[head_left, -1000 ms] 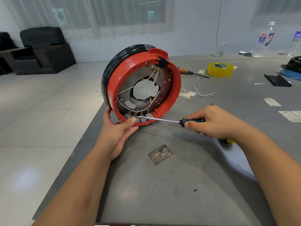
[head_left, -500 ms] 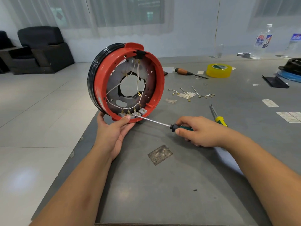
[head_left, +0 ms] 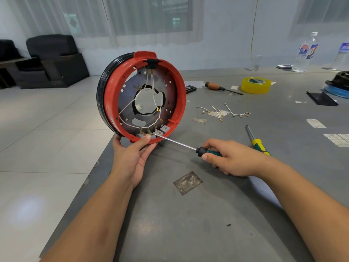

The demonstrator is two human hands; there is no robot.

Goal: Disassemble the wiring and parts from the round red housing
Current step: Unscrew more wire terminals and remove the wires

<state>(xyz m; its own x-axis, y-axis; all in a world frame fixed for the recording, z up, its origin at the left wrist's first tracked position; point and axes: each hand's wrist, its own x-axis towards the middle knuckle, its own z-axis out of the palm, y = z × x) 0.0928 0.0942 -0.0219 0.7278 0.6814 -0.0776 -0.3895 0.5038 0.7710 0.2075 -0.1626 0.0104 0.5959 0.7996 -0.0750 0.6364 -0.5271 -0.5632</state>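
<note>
The round red housing (head_left: 111,95) stands on its edge at the left corner of the grey table (head_left: 207,214), open side facing me. White wires (head_left: 151,87) with brass terminals run across its metal plate to small grey terminal blocks (head_left: 160,131) at the bottom rim. My left hand (head_left: 130,157) grips the bottom rim, thumb pressed by the blocks. My right hand (head_left: 232,157) holds a green-handled screwdriver (head_left: 181,143), its tip at the terminal blocks.
Removed wire pieces (head_left: 222,112) lie on the table right of the housing. A yellow-handled screwdriver (head_left: 257,140), a wooden-handled screwdriver (head_left: 221,87), a yellow tape roll (head_left: 255,85), bottles (head_left: 306,52) and a black and blue object (head_left: 338,84) lie farther back. The table's left edge drops to a tiled floor.
The housing has turned so its black connector sits at the top and it faces me more squarely. The screwdriver tip stays at the bottom terminal blocks; my right hand has shifted slightly left.
</note>
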